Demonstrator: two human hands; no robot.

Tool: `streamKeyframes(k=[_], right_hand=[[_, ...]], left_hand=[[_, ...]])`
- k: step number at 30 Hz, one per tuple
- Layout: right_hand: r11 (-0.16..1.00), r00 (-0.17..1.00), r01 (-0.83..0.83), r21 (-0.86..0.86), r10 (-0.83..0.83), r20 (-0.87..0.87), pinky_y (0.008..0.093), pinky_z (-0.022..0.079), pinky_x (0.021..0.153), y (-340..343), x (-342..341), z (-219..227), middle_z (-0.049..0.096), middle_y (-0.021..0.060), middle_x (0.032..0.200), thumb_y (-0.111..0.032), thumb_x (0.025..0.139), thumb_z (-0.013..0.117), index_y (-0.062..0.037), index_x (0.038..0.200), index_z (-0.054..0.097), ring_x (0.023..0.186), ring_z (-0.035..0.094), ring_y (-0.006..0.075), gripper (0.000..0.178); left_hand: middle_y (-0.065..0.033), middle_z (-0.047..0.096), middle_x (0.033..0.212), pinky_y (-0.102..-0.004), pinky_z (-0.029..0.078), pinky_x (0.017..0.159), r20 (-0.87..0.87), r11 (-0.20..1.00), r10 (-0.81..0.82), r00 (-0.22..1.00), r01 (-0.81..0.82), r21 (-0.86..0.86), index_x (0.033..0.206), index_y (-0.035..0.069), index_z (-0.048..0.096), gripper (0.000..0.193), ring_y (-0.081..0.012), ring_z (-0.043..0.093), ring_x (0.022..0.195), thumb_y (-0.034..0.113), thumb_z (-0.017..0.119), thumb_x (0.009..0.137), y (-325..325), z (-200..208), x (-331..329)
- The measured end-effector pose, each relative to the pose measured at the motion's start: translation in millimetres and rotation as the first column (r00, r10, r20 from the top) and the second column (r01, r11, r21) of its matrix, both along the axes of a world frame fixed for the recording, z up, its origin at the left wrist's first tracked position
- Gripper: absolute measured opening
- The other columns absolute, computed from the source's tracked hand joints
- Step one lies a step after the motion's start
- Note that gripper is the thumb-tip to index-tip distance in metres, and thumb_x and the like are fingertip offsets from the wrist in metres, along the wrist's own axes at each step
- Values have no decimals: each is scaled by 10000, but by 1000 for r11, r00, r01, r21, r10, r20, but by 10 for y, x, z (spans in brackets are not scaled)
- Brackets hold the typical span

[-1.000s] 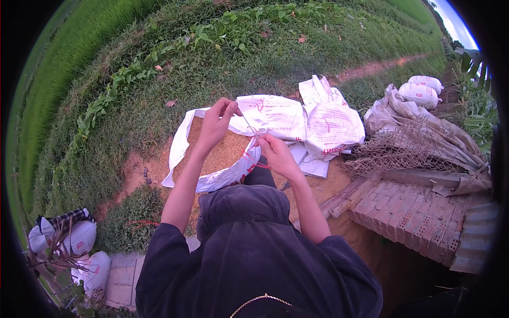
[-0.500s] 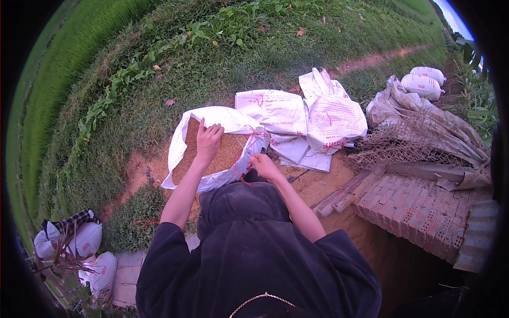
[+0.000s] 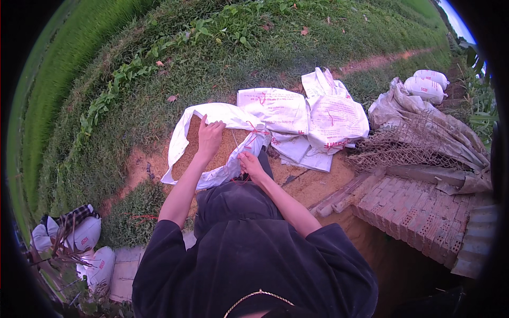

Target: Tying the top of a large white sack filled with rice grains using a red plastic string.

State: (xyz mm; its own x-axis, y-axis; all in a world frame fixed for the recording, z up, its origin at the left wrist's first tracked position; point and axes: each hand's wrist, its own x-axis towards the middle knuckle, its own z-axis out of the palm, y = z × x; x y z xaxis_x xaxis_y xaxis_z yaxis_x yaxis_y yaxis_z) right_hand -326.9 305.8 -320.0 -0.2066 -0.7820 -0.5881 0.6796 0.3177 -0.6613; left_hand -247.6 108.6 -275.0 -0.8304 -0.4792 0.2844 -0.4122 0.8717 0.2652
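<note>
A white woven sack (image 3: pixel 179 139) lies with its wide mouth facing up, filled with brown grain (image 3: pixel 200 152). My left hand (image 3: pixel 211 139) reaches over the grain and grips the sack's far rim, forefinger stretched along it. At the near right rim my right hand (image 3: pixel 251 165) is closed in a pinch on a thin pale string (image 3: pixel 236 140), which runs up across the mouth. Red strings (image 3: pixel 256 129) are knotted at the sack's right corner. What lies inside my right fist is partly hidden.
Flattened white sacks (image 3: pixel 336 119) lie to the right. Beyond are a grey tarp (image 3: pixel 413 108), netting (image 3: pixel 408 146) and filled sacks (image 3: pixel 426 89). A brick ledge (image 3: pixel 411 209) borders a dark pit at lower right. More filled sacks (image 3: pixel 99 267) stand at lower left.
My right hand has moved left and slightly down along the near rim, and the pale string now slants more across the mouth. My left hand stays at the far rim.
</note>
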Motion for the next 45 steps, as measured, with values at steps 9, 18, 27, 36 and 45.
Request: streamKeyframes(k=[9,18,27,36,45], right_hand=[[999,998,42,18,-41,-39,244,362,483,-198,127,117,382,-55,612,-252,1023,473,-66,971,525,485,353,59,200],[998,997,56,24,-55,-52,253,361,491,-115,75,110,366,-57,605,-252,1021,475,-75,962,523,491,343,66,193],[998,946,53,42,-37,-322,235,384,486,-51,94,-15,417,-55,644,-231,1008,485,-54,966,555,522,402,56,196],[997,883,66,45,-37,-469,234,377,471,-107,33,-128,433,-45,643,-212,1002,482,-49,931,566,526,418,61,196],[983,896,180,49,-143,-419,248,390,468,-578,-224,-32,451,-44,620,-197,989,491,-35,919,596,520,430,65,206]], left_hand=[[-70,716,902,-501,309,1095,69,998,5,998,-9,62,910,96,663,160,-195,687,847,56,522,848,-32,116,-92],[-80,718,908,-514,309,1092,7,1000,-2,1000,3,-19,914,90,663,156,-197,688,965,54,527,847,-3,17,7],[-87,712,856,-508,322,1080,14,999,3,1000,-4,48,902,88,660,150,-203,689,915,66,519,855,7,71,-51],[-84,676,745,-506,330,1062,-35,997,-11,999,13,70,853,88,631,117,-222,674,790,71,515,846,61,0,-104],[-85,670,739,-501,358,1028,-77,997,-52,996,55,47,789,89,605,105,-215,669,786,46,510,805,112,-153,117]])
